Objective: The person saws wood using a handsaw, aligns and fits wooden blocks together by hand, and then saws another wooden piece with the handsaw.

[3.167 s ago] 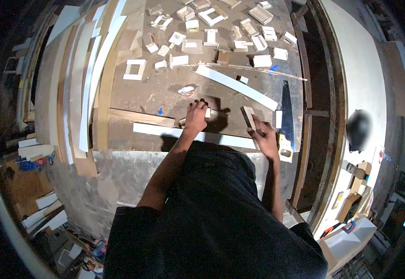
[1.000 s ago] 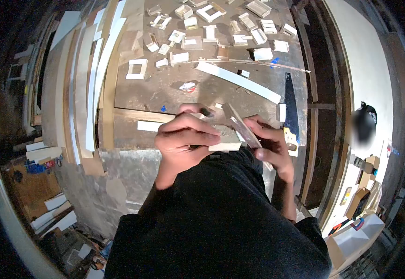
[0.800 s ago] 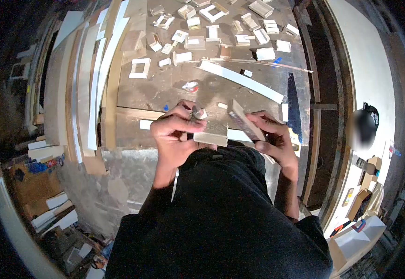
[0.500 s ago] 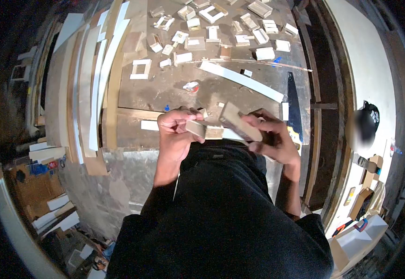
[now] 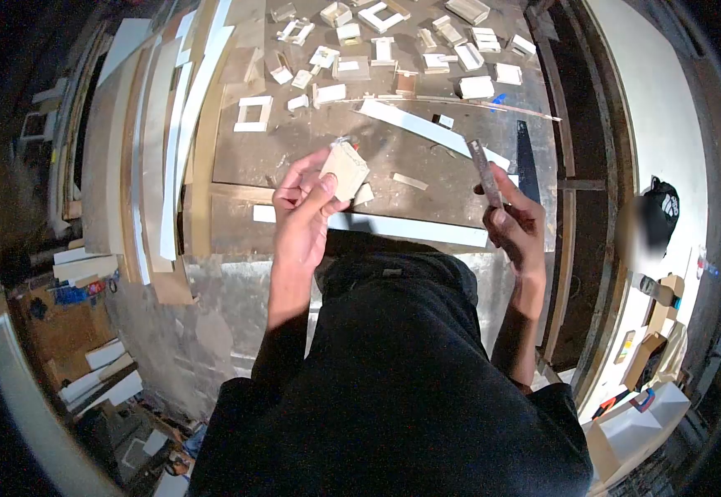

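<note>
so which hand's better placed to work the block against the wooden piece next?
Right, I'd say. The right hand grips the narrow block, its far end sticking out clear. The left hand clasps the small wooden piece, flat face exposed, so looks better for steadying.

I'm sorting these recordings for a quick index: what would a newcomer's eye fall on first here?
First, the two hands above the worktable: the left hand holds a pale, flat wooden piece, the right hand a narrow brown block. Next, the small wooden boxes scattered across the table's far part. Then the long boards lined up along the left, and a white strip slanting behind the hands.
</note>
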The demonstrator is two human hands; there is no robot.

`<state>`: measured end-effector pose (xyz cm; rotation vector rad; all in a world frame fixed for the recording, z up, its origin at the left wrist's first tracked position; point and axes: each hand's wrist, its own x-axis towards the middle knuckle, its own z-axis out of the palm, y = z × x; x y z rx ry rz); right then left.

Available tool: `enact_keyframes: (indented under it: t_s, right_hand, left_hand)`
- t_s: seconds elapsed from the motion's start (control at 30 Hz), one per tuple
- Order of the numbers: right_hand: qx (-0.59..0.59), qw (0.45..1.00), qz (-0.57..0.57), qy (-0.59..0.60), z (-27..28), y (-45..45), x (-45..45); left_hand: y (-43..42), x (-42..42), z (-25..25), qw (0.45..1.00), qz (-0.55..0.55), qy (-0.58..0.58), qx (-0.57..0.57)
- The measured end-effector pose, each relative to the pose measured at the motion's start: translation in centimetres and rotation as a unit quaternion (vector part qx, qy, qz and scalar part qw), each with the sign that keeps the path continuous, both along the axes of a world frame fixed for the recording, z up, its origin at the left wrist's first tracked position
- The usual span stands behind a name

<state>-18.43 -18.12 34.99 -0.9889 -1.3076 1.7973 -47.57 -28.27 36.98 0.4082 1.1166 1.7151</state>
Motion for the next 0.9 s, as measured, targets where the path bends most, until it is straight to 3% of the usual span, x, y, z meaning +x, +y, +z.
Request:
enact_keyframes:
  t_s: [0.23, 0.3, 0.37, 0.43, 0.53, 0.57, 0.63, 0.77, 0.9]
  right_hand:
    - [0.201, 0.971, 0.083, 0.103, 0.9, -2.4, -4.5]
    - [0.145, 0.981, 0.064, 0.109, 0.7, -3.2, -5.2]
    - [0.149, 0.988, -0.028, 0.003, 0.9, -3.1, -6.1]
    - [0.184, 0.982, -0.007, -0.041, 0.5, -2.5, -4.9]
    - [0.181, 0.970, 0.031, 0.157, 0.6, -2.9, -4.2]
    - [0.225, 0.958, 0.095, 0.151, 1.0, -2.5, -3.9]
    - [0.263, 0.955, 0.116, 0.077, 1.9, -2.0, -3.4]
    - [0.219, 0.975, 0.008, -0.046, 0.5, -1.5, -4.3]
    - [0.295, 0.936, 0.055, 0.183, -0.5, -3.2, -4.6]
  left_hand:
    - [-0.3, 3.4, 0.0, 0.987, -0.099, -0.124, -0.023]
    - [-0.8, 3.3, -0.4, 0.981, -0.126, -0.146, -0.012]
    - [-1.4, 3.6, -0.5, 0.979, -0.150, -0.140, 0.007]
    - [-1.5, 3.9, -0.3, 0.978, -0.140, -0.152, 0.016]
    - [-1.4, 3.8, 0.0, 0.989, -0.109, -0.101, -0.015]
    - [-1.4, 3.5, 0.1, 0.986, -0.144, -0.085, 0.004]
    - [-1.3, 3.5, 0.5, 0.981, -0.180, -0.069, 0.027]
    - [-1.7, 4.3, 0.8, 0.983, -0.162, -0.073, 0.040]
    - [-1.3, 3.5, 0.8, 0.983, -0.153, -0.085, 0.053]
